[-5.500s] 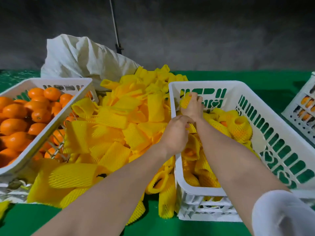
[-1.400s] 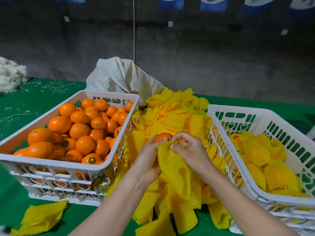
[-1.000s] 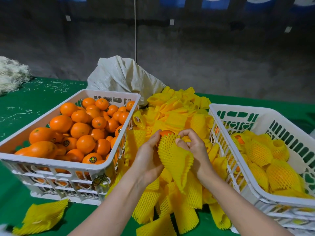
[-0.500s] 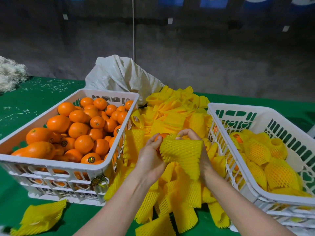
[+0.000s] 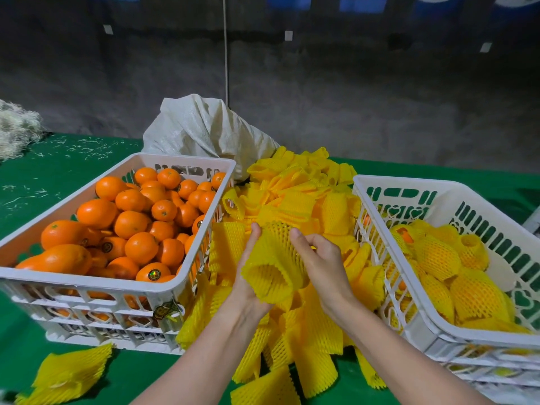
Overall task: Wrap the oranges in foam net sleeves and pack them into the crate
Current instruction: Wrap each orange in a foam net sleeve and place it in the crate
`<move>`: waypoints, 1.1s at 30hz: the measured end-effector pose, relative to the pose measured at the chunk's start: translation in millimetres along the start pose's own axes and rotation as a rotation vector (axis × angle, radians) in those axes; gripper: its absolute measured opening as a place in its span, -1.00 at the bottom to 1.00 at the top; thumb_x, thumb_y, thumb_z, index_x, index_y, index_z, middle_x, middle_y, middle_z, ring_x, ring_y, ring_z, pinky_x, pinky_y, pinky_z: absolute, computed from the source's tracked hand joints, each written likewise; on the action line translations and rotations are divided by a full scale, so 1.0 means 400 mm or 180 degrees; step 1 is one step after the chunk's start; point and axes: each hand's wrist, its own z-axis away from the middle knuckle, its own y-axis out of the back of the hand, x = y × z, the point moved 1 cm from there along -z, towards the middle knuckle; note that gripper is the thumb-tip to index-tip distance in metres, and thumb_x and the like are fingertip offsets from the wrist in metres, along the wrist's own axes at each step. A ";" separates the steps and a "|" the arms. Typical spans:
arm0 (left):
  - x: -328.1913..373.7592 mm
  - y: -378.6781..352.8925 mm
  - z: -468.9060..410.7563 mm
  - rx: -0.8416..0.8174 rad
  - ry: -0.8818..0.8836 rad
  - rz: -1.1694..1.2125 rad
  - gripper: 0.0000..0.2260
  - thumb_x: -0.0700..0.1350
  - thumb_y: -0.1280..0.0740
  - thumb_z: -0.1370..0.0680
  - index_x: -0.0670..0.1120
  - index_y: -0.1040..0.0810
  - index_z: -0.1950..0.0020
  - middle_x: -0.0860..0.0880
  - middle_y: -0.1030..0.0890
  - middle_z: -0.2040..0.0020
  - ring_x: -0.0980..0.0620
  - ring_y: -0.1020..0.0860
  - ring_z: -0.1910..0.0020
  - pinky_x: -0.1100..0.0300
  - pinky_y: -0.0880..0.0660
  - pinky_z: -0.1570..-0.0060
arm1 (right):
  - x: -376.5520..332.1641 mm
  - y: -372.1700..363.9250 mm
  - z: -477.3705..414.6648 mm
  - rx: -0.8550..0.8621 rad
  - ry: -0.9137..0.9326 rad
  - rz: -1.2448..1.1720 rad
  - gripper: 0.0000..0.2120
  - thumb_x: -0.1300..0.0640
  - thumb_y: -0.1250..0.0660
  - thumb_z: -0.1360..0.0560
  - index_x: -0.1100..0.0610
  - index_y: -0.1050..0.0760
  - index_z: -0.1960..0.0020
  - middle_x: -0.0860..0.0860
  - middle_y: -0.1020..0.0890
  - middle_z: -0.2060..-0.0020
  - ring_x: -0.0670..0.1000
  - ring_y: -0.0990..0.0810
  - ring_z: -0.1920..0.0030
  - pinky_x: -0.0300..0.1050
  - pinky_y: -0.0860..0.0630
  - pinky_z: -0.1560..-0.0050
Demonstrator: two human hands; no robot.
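Observation:
Both hands hold one yellow foam net sleeve (image 5: pixel 273 258) above the pile of loose sleeves (image 5: pixel 295 200) at the centre. The orange inside it is fully covered; the sleeve's open end faces me. My left hand (image 5: pixel 248 287) cups it from below and the left, thumb up its side. My right hand (image 5: pixel 321 258) grips its right side. A white crate (image 5: pixel 117 285) on the left is full of bare oranges (image 5: pixel 131 223). The white crate (image 5: pixel 409 320) on the right holds several sleeved oranges (image 5: pixel 438 258).
A white woven sack (image 5: pixel 204 130) lies behind the sleeve pile. A loose sleeve (image 5: pixel 67 372) sits on the green table at the front left. Pale fibre scraps (image 5: pixel 14 130) lie at the far left. A dark wall stands behind the table.
The sleeve has been pulled over the orange, which showed at its top before and is now hidden. The sleeved orange has turned so the open end points toward me.

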 end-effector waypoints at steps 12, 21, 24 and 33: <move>0.006 -0.010 -0.018 0.0832 -0.0007 -0.0528 -0.71 0.06 -0.23 -0.59 -0.15 -0.56 0.02 -0.15 -0.71 0.18 -0.05 -0.69 0.25 0.12 -0.59 0.38 | 0.015 0.018 -0.057 0.0509 0.0727 0.0006 -0.72 -0.10 -0.23 -0.45 0.09 -0.39 0.28 -0.03 -0.49 0.38 -0.18 -0.44 0.36 -0.25 -0.39 0.34; 0.031 0.001 -0.022 0.1106 -0.0373 -0.1451 -0.79 0.08 -0.27 -0.57 0.00 -0.61 0.12 -0.05 -0.71 0.20 0.00 -0.67 0.16 0.09 -0.60 0.09 | 0.010 0.021 -0.058 -0.0515 -0.0520 -0.0387 -0.59 -0.03 -0.04 -0.62 0.18 -0.57 0.04 0.02 -0.61 0.25 -0.01 -0.56 0.20 -0.12 -0.48 0.16; 0.034 -0.001 -0.027 0.1280 -0.0503 -0.1832 -0.71 0.13 -0.31 -0.53 -0.06 -0.60 0.20 -0.10 -0.70 0.17 -0.08 -0.65 0.15 0.03 -0.55 0.04 | 0.012 0.007 -0.050 -0.0707 -0.1199 -0.0326 -0.49 -0.30 0.01 -0.50 0.01 -0.58 0.06 0.05 -0.63 0.05 0.09 -0.58 0.01 0.00 -0.50 -0.09; 0.028 0.018 -0.048 0.1691 -0.2149 -0.3207 -0.43 0.00 -0.31 -0.57 0.02 -0.15 0.58 0.06 -0.15 0.63 0.10 -0.11 0.55 0.10 -0.06 0.38 | 0.050 -0.049 -0.033 0.0059 -0.1021 0.0336 -0.45 -0.29 -0.04 -0.53 0.10 -0.55 -0.14 0.13 -0.60 -0.10 0.17 -0.53 -0.13 -0.01 -0.44 -0.15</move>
